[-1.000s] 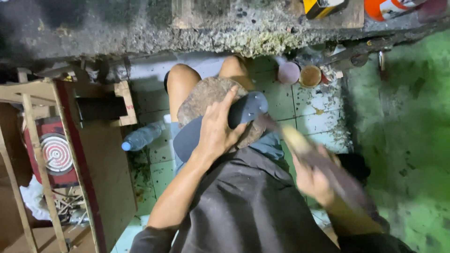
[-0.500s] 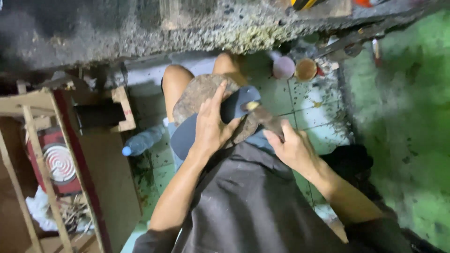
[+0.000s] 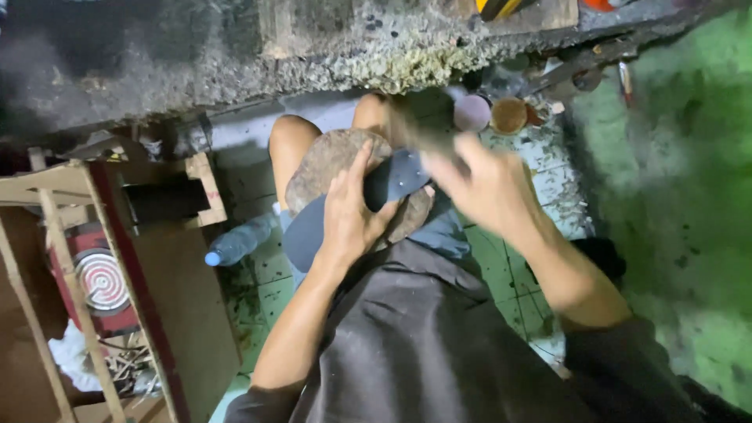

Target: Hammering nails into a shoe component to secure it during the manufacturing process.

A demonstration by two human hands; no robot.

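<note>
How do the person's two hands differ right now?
The left hand is sharp and lies flat, pressing the dark flat piece against the round brown block. The right hand is blurred and raised beside the piece, its grip unclear. Both are bare, over the lap.

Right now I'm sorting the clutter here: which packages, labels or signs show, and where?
Plastic bottle: lying on the tiled floor left of the knees, clear, blue cap.
Round target-like sign: lower left behind the wooden frame, red and white rings.
Two round tubs: floor under the bench, pinkish and brown.
</note>
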